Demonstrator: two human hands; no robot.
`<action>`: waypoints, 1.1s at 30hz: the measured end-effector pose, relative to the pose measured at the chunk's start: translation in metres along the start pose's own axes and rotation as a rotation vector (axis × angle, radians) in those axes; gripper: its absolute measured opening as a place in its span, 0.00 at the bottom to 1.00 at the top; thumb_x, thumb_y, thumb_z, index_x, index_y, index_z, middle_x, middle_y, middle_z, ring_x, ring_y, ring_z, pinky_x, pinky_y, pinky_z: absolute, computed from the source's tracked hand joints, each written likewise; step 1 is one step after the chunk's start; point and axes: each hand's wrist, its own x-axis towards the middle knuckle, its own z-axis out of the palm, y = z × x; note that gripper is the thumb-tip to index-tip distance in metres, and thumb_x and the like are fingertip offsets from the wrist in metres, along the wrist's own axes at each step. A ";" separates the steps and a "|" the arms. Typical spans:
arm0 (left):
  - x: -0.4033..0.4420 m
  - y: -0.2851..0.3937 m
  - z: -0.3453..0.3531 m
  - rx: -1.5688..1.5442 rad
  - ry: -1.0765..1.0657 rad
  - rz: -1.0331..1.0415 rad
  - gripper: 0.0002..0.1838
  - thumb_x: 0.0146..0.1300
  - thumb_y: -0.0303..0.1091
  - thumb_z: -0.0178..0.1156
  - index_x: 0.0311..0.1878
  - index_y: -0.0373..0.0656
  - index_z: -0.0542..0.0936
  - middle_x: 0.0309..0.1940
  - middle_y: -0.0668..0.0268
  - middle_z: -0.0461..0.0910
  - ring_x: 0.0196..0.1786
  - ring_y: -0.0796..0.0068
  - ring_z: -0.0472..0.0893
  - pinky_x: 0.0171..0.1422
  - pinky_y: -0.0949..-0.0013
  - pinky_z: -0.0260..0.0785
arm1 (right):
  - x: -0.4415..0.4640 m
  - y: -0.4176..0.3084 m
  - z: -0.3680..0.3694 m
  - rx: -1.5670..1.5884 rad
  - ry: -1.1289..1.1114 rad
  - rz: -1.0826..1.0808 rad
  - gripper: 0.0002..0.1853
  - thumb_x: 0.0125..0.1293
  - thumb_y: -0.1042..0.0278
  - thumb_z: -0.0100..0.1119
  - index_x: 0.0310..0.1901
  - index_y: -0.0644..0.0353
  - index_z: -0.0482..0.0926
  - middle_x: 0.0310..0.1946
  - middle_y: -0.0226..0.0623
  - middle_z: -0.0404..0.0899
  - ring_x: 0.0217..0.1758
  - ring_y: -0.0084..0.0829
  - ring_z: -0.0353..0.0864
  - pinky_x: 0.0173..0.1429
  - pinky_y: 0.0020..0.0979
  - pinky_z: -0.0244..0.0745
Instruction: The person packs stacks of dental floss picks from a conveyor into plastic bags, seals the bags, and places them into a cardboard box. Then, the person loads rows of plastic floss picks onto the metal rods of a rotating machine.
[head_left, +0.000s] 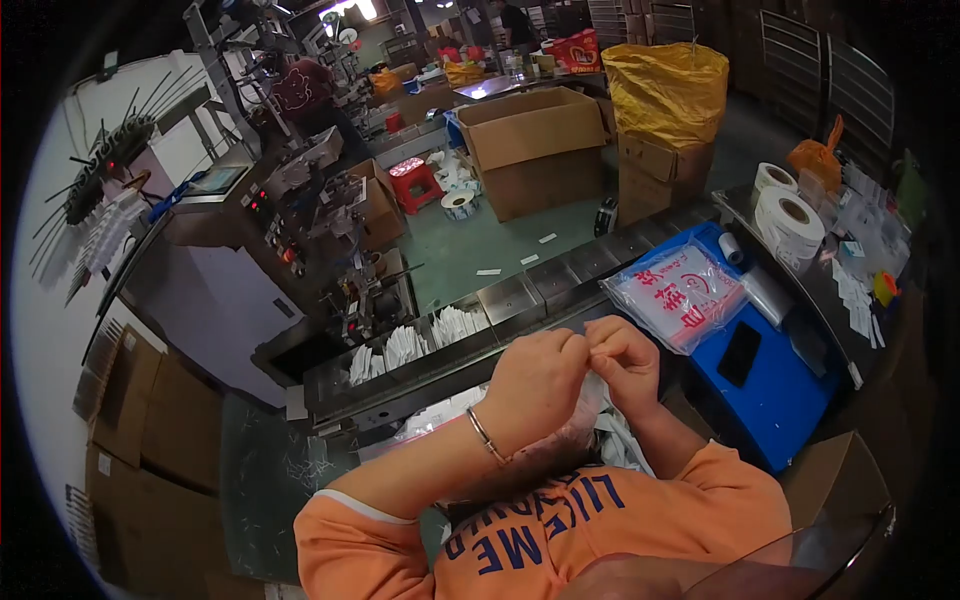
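My left hand (537, 388), with a metal bracelet at the wrist, is closed, its fingertips pinched against those of my right hand (626, 368). The right hand's fingers are bent and closed too. Clear plastic (594, 398) rises from below to the pinched fingers, so both hands appear to grip the top of a plastic bag; its edge is mostly hidden by the fingers. White packets (445, 412) lie under my left forearm. Ahead, bundles of white slips (404, 347) stand in the metal conveyor channel (510, 299).
A blue tray (795, 405) at the right holds a printed plastic pack (680, 295) and a black phone (739, 353). Label rolls (790, 215) stand beyond it. Across the conveyor are a large carton (535, 150), a red stool (412, 183) and machines. A carton (838, 480) sits at lower right.
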 end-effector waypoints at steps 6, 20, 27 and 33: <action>-0.030 -0.001 -0.034 -0.022 -0.145 -0.043 0.07 0.46 0.27 0.59 0.24 0.41 0.70 0.21 0.61 0.69 0.25 0.57 0.72 0.29 0.61 0.63 | -0.002 0.002 -0.027 0.035 0.065 0.095 0.09 0.57 0.70 0.58 0.22 0.59 0.71 0.25 0.32 0.71 0.31 0.25 0.69 0.57 0.37 0.62; -0.092 -0.005 -0.085 0.307 -0.399 -0.113 0.10 0.44 0.31 0.59 0.32 0.44 0.73 0.29 0.65 0.72 0.31 0.65 0.73 0.34 0.67 0.67 | -0.084 0.158 0.067 0.185 -1.113 1.123 0.23 0.67 0.52 0.44 0.50 0.65 0.72 0.45 0.43 0.74 0.51 0.30 0.71 0.60 0.30 0.62; -0.044 0.032 -0.004 -0.015 -0.377 0.001 0.13 0.51 0.39 0.60 0.32 0.42 0.71 0.30 0.60 0.74 0.33 0.59 0.76 0.33 0.62 0.68 | -0.107 0.157 0.080 0.101 -1.230 1.126 0.22 0.68 0.53 0.43 0.50 0.65 0.71 0.46 0.42 0.74 0.50 0.30 0.71 0.59 0.30 0.62; -0.052 0.020 0.029 -0.192 -0.378 -0.075 0.12 0.53 0.39 0.58 0.32 0.42 0.71 0.26 0.57 0.75 0.30 0.56 0.76 0.31 0.59 0.68 | -0.114 0.152 0.059 0.174 -1.003 1.149 0.21 0.68 0.54 0.43 0.50 0.65 0.71 0.47 0.41 0.73 0.49 0.29 0.72 0.58 0.29 0.63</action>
